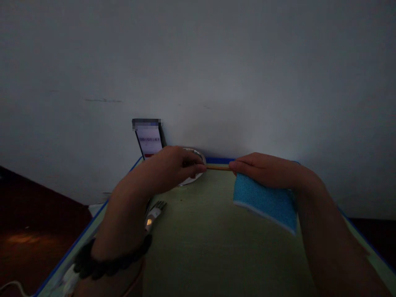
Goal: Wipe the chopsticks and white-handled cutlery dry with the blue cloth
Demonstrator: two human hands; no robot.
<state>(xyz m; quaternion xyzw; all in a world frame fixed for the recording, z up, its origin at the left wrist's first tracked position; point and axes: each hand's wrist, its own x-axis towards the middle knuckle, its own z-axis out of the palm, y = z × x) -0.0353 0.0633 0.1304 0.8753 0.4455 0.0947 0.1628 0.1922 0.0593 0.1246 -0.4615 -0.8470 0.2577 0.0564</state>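
A thin yellow-brown stick, apparently a chopstick (218,168), stretches level between my two hands above the table. Its left end is pinched in the fingers of my left hand (176,165), which is closed. My right hand (262,169) is closed too, gripping a blue cloth (266,202) that hangs below the palm, and its fingertips meet the stick's other end. Both ends of the stick are hidden by the fingers. Behind my left hand lies a shiny round metal plate (199,154), partly covered. A fork (156,212) rests on the table beside my left wrist.
A phone (149,140) showing a timer leans against the wall (247,74) at the back left. The pale green table (222,247) has a blue edge and meets the wall. A white cable (15,284) shows at the lower left.
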